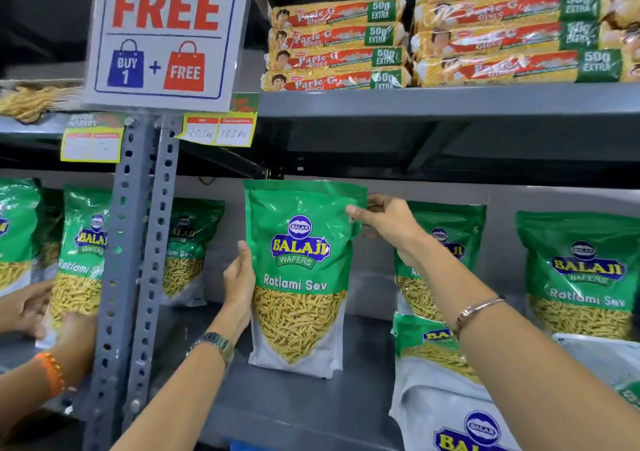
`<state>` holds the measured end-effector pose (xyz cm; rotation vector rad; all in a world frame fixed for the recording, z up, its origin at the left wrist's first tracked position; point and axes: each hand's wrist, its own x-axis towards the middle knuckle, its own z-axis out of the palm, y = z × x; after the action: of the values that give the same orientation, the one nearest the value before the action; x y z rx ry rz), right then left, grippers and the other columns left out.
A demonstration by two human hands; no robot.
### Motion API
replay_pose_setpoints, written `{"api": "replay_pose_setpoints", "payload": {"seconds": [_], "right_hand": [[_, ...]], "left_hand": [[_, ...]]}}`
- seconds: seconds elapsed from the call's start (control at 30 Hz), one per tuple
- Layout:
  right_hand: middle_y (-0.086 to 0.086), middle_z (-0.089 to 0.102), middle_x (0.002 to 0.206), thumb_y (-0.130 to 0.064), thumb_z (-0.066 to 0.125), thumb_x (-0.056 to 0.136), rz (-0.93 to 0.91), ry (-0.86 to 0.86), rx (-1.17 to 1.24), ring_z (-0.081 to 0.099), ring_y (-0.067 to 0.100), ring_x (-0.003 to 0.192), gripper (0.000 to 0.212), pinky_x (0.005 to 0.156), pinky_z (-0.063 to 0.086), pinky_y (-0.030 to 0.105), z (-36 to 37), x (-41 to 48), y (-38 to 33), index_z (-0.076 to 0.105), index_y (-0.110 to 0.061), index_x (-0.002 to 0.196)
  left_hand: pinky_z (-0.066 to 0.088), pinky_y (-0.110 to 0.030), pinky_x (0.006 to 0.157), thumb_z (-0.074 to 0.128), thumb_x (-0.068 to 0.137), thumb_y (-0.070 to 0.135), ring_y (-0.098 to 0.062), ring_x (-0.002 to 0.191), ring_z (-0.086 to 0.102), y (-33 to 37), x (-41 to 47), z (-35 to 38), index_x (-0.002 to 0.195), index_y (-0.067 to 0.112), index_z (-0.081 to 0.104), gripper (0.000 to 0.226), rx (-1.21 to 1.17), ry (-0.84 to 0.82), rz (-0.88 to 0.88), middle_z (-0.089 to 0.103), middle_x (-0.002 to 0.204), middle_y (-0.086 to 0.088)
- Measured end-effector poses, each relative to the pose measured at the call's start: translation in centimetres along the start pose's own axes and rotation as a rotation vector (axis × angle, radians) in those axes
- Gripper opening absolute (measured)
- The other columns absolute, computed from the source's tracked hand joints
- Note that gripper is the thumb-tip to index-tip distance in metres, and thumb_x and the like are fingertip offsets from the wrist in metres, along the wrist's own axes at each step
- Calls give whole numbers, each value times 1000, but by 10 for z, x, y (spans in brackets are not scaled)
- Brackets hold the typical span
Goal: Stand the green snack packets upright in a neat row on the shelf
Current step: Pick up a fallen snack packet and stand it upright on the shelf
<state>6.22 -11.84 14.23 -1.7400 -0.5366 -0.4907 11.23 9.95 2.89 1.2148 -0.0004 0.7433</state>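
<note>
A green Balaji Ratlami Sev packet stands upright on the grey shelf in the middle of the view. My left hand grips its left edge at mid-height. My right hand pinches its top right corner. Behind my right arm another packet stands upright, and a further one stands at the far right. One packet leans or lies in the front right. A packet stands at the back left, past the post.
A perforated grey upright post divides the shelf. Left of it, another person's hands hold a green packet. An upper shelf carries stacked Parle-G biscuit packs. A "FREE" offer sign and price tags hang above.
</note>
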Motion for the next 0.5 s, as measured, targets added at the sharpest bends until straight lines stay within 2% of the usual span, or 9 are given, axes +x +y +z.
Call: {"api": "replay_pose_setpoints", "payload": {"seconds": [0.03, 0.1, 0.13, 0.17, 0.23, 0.27, 0.37, 0.5], "right_hand": [[5, 65, 103, -15, 69, 79, 17, -70, -10, 60, 15, 85, 25, 74, 53, 32, -1, -5, 5, 58, -14, 101], [11, 64, 107, -9, 68, 79, 51, -171, -25, 62, 16, 82, 23, 70, 55, 28, -2, -14, 17, 56, -13, 98], [14, 64, 104, -5, 67, 79, 57, -178, -9, 62, 17, 79, 25, 66, 55, 23, 0, -17, 23, 57, -9, 101], [15, 64, 100, -1, 66, 79, 46, -159, 12, 62, 16, 76, 27, 62, 55, 19, 1, -19, 27, 58, -3, 104], [13, 66, 88, 3, 66, 77, 4, -117, 19, 64, 10, 69, 31, 59, 56, 15, 2, -18, 35, 58, 5, 108], [9, 67, 82, 4, 66, 77, -18, -111, 5, 65, 5, 64, 31, 58, 55, 13, 2, -17, 36, 60, 6, 107], [0, 68, 73, 6, 62, 79, -24, -91, 46, 66, -1, 56, 27, 57, 54, 12, 1, -13, 43, 61, 9, 105], [0, 65, 74, 5, 59, 82, 9, -9, 175, 64, 4, 60, 22, 55, 53, 11, 8, -18, 48, 62, 7, 104]], "left_hand": [[42, -38, 99, 35, 76, 74, -22, 105, 58, -5, -2, -3, 112, 12, 60, 76, -3, -13, -36, 64, 112, -6], [38, -44, 106, 35, 67, 80, -23, 120, 52, -13, -14, -5, 127, 14, 52, 91, -19, -11, -79, 56, 132, -6], [38, -43, 105, 38, 63, 82, -23, 120, 52, -18, -18, -6, 127, 13, 52, 95, -41, -2, -92, 56, 132, -7], [40, -41, 104, 42, 69, 76, -23, 116, 55, -20, -22, -6, 124, 12, 54, 86, -71, 1, -103, 59, 128, -7], [45, -38, 97, 43, 88, 51, -22, 106, 60, -17, -29, -5, 119, 9, 58, 54, -127, -4, -115, 64, 117, -8], [47, -38, 95, 42, 91, 44, -22, 103, 61, -19, -28, -5, 119, 9, 59, 47, -140, -2, -126, 65, 114, -8], [47, -40, 95, 46, 90, 41, -23, 103, 62, -19, -25, -4, 120, 10, 58, 45, -158, 9, -148, 65, 117, -10], [47, -41, 95, 47, 90, 42, -24, 102, 62, -19, -23, -3, 122, 11, 57, 46, -171, -9, -182, 64, 118, -11]]}}
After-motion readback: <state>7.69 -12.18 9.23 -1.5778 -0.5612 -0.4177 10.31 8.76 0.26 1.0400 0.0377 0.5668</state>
